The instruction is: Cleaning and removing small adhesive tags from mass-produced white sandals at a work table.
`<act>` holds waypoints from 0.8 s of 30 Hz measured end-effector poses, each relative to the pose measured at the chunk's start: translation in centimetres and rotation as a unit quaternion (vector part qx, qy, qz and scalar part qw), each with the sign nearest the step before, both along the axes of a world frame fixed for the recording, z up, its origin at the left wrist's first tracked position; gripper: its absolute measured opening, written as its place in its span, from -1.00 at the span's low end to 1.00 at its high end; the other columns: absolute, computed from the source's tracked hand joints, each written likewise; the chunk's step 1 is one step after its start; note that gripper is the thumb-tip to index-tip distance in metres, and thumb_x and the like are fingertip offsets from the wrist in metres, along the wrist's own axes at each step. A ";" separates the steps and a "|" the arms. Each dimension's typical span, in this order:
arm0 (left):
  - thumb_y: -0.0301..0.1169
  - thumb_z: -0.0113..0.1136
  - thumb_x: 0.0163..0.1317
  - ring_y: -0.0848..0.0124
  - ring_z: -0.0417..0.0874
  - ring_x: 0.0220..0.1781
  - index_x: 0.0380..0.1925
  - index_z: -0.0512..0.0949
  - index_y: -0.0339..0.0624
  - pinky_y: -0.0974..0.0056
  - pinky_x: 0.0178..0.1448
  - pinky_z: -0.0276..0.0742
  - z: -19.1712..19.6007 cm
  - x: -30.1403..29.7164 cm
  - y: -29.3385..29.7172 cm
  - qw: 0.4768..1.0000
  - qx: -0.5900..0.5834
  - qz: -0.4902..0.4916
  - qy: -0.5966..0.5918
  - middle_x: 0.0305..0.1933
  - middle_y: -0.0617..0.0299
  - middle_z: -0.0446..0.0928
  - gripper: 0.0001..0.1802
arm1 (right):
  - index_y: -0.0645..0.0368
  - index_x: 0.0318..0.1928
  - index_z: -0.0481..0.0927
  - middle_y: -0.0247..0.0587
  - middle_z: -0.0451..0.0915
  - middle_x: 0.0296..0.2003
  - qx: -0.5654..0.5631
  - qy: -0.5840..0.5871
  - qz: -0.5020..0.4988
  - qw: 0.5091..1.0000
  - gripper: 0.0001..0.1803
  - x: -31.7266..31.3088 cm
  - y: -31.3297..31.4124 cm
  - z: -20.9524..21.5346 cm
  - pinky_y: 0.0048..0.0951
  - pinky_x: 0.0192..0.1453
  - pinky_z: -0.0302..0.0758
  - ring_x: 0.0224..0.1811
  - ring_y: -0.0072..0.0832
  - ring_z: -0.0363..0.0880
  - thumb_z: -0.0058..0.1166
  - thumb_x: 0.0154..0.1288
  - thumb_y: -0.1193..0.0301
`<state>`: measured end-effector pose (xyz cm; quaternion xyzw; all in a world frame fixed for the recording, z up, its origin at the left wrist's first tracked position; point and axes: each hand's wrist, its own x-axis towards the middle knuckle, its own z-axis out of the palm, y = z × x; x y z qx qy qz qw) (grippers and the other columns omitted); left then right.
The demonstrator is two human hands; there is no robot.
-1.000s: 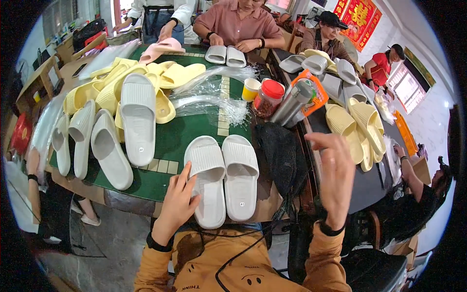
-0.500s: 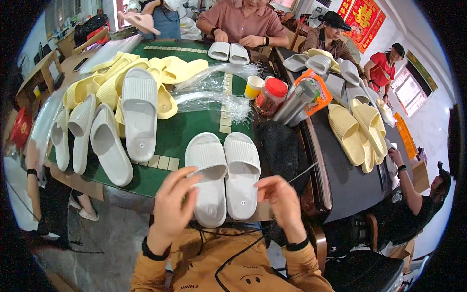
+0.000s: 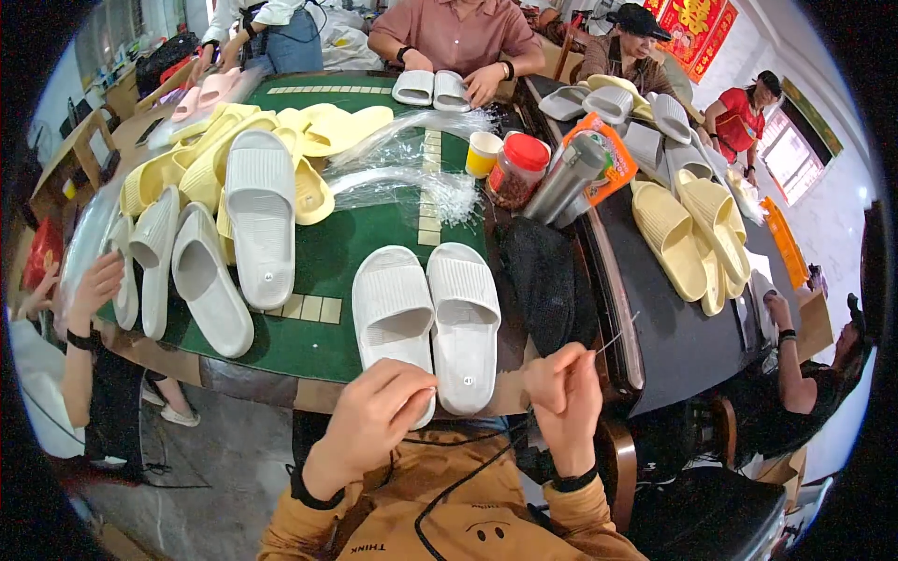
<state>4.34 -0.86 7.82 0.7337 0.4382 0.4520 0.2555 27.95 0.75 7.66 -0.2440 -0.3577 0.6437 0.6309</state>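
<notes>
While the pair of white slippers (image 3: 430,318) lies side by side at the near edge of the green counter (image 3: 355,243), the left hand (image 3: 374,421) is held just below it, its grip curled nearly closed with thumb and fingertips pinched together against the heel of the left slipper of the pair. Whether something thin is caught in that pinch cannot be told. The right hand (image 3: 561,393) is raised just right of the pair, and a fine clear plastic strand (image 3: 613,338) is pinched between its thumb and forefinger, the strand slanting up and to the right. A black cloth bundle (image 3: 543,280) is seen just beside the pair on the right. Farther back, loose clear strands (image 3: 412,178) are spread over the counter, with a yellow cup (image 3: 483,154), a red-lidded jar (image 3: 516,170) and a metal flask (image 3: 566,178) to their right. Yellow slippers (image 3: 281,140) and more white slippers (image 3: 215,234) are heaped at the left. Other people are seated around the counter, one with a second white pair (image 3: 432,88) at the far edge.
</notes>
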 end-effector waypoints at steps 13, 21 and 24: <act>-0.45 0.42 -0.05 0.29 0.56 -0.37 -0.45 0.56 -0.16 0.25 -0.31 0.50 1.0 -0.1 -3.0 0.973 0.131 -0.031 0.189 -0.37 0.25 0.53 -0.81 | 0.23 0.15 0.33 -0.25 0.55 -0.26 -0.102 -0.172 0.040 0.979 -0.72 -0.6 1.2 -1.6 -0.63 -0.27 0.32 -0.38 -0.64 0.35 -0.23 0.51 0.47; -0.40 0.38 0.01 0.31 0.52 -0.35 -0.45 0.51 -0.12 0.27 -0.30 0.44 -2.4 -0.1 -5.1 0.967 0.111 -0.016 0.229 -0.37 0.28 0.48 -0.81 | 0.28 -0.01 0.51 -0.21 0.66 -0.33 0.012 -0.461 0.151 0.874 -0.77 -0.9 1.4 -3.6 -0.52 -0.34 0.44 -0.47 -0.58 0.47 -0.13 0.49 0.41; -0.40 0.36 0.02 0.29 0.50 -0.32 -0.44 0.50 -0.12 0.23 -0.26 0.44 -3.2 -0.5 -4.6 0.964 0.095 -0.005 0.247 -0.38 0.27 0.46 -0.81 | 0.28 0.10 0.48 -0.20 0.63 -0.41 0.127 -0.557 0.105 0.814 -0.71 -0.4 1.8 -4.1 -0.41 -0.32 0.50 -0.44 -0.48 0.56 -0.06 0.43 0.45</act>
